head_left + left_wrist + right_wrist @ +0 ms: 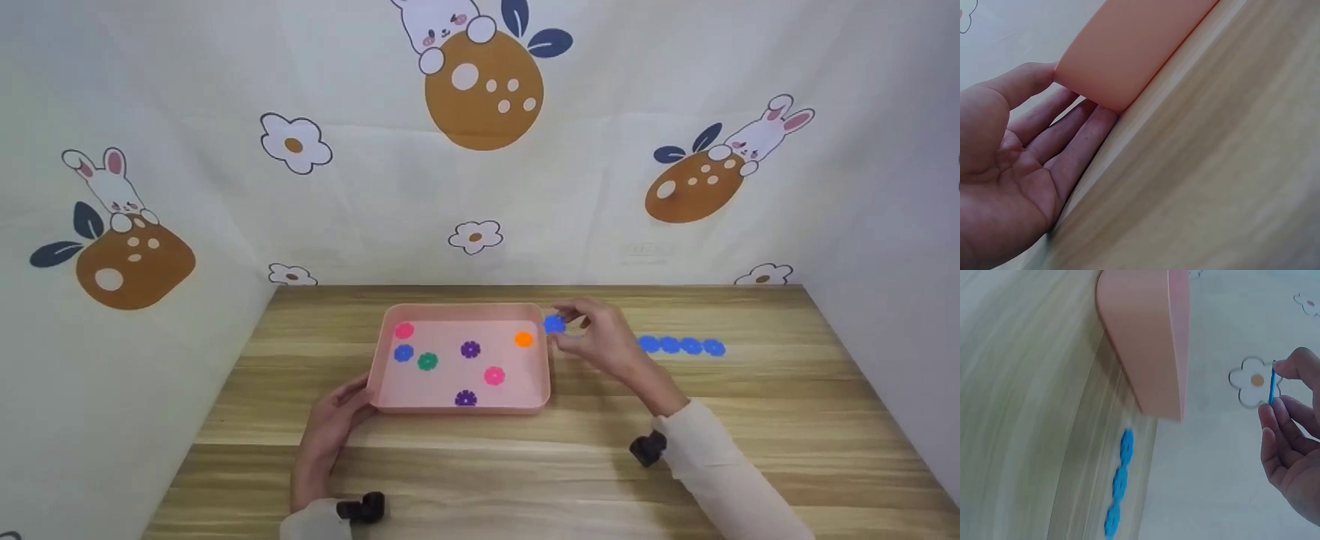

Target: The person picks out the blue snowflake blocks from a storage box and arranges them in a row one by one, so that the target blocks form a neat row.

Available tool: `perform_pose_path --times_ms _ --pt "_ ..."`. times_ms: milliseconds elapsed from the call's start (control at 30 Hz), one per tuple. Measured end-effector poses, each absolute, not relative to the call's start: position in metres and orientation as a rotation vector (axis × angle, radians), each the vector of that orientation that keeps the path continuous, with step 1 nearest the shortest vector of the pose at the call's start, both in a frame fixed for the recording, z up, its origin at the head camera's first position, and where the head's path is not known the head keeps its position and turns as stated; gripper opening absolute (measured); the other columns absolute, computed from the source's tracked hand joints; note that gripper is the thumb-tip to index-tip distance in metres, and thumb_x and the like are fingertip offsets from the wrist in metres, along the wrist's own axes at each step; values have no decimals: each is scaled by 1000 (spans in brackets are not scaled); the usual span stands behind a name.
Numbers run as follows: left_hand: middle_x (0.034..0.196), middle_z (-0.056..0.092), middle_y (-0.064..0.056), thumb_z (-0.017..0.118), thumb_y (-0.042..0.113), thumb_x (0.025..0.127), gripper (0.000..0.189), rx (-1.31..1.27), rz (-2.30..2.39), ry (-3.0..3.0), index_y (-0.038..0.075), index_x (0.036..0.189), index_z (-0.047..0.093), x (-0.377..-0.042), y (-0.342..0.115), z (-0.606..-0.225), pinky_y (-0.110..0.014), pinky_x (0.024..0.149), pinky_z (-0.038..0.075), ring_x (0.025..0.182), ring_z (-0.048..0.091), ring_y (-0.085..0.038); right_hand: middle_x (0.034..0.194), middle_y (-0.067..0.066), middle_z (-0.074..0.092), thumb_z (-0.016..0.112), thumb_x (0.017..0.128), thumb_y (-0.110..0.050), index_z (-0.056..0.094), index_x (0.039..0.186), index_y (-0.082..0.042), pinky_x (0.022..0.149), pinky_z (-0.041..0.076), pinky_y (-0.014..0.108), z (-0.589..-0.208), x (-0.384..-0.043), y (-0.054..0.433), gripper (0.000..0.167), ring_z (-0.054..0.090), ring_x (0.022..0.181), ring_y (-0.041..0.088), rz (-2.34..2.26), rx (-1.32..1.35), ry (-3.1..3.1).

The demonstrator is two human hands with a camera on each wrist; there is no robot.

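Note:
In the head view, my right hand pinches a blue flower-shaped plastic disc beside the tray's right wall. The right wrist view shows that disc edge-on between thumb and fingertips, raised above the table. My left hand touches the left end of the pink tray; in the left wrist view, its thumb meets the rim and its nearly straight fingers reach against the outer wall, tips hidden. Inside the tray lie several discs, among them an orange one, a green one and a blue one.
Right of the tray, several blue discs lie in a touching row on the wooden table. Pale patterned cloth stands behind and at both sides. The right forearm passes in front of the row.

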State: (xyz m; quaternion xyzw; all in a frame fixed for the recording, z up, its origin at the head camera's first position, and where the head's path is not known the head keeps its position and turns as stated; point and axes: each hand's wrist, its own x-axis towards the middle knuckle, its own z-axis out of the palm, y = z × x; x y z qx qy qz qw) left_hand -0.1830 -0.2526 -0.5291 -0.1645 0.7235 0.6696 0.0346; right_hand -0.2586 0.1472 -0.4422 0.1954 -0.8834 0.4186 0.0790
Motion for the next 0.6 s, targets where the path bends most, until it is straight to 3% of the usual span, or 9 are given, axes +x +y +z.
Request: perform_pose_path --times_ms 200,433,600 --pt "149 52 -18 62 18 100 45 -507 2066 2219 6 142 54 -183 -252 -529 -27 102 56 131 59 -27 103 10 72 80 81 -11 68 122 -1 82 55 38 -443 -258 192 44 69 98 26 1165 513 -2662" --pt "145 55 -24 64 15 99 45 -429 2161 2197 -2 140 55 -182 -253 -532 -23 94 59 117 67 -18 102 12 73 77 82 -11 66 124 0 77 51 26 -444 -257 247 45 70 98 29 1055 379 -2658" --pt "146 54 -21 63 20 99 46 -451 2108 2211 3 141 55 -183 -254 -531 -23 95 58 122 65 -20 109 16 71 75 85 -15 61 130 1 76 46 18 -437 -257 282 49 68 102 32 966 227 -2720"
